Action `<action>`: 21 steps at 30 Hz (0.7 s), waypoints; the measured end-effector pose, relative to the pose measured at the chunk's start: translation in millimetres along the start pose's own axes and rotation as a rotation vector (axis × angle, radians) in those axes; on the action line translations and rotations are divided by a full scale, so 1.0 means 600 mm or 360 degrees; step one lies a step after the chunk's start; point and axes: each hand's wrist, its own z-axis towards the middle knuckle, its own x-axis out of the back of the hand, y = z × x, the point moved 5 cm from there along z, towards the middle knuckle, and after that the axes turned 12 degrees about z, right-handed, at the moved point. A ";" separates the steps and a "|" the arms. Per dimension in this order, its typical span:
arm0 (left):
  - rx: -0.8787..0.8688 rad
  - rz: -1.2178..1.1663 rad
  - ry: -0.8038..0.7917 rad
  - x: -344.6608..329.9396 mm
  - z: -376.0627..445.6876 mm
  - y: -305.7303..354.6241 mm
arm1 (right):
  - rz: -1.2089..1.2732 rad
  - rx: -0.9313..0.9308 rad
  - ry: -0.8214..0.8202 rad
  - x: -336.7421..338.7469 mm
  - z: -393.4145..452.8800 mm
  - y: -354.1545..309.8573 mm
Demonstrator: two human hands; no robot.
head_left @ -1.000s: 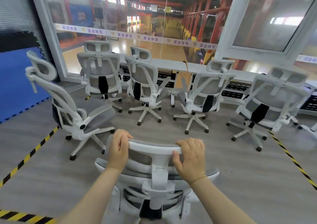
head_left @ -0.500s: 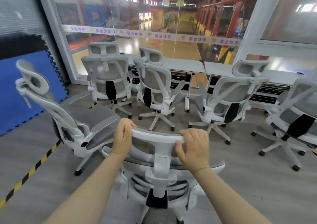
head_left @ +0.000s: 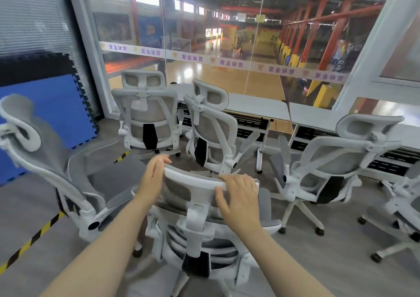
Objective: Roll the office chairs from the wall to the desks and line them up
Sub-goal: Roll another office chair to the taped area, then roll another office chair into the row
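A white-framed grey mesh office chair (head_left: 195, 235) stands right in front of me, its back toward me. My left hand (head_left: 154, 178) grips the left end of its headrest and my right hand (head_left: 238, 196) grips the right end. Ahead, three like chairs face the long white desk (head_left: 261, 108) under the glass wall: one at the left (head_left: 145, 114), one in the middle (head_left: 213, 128), one at the right (head_left: 336, 160). Another chair (head_left: 56, 167) stands sideways close on my left, its seat near the chair I hold.
A further chair (head_left: 404, 208) is cut off at the right edge. Blue foam mats (head_left: 45, 105) lean on the left wall. Yellow-black floor tape (head_left: 29, 242) runs along the lower left. Grey floor lies to the right of the held chair.
The chair in my hands has rolled forward toward the desk; the row of chairs and the desk appear closer and larger. Both hands keep their grip on the headrest.
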 end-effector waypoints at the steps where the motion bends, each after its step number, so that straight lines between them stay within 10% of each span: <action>1: 0.0037 0.0032 -0.0005 -0.004 0.013 0.000 | 0.0003 0.0006 -0.0025 -0.004 0.015 0.010; 21: -0.0082 0.0774 -0.0214 0.071 -0.073 -0.040 | 0.0231 0.0117 -0.0446 -0.047 0.055 -0.039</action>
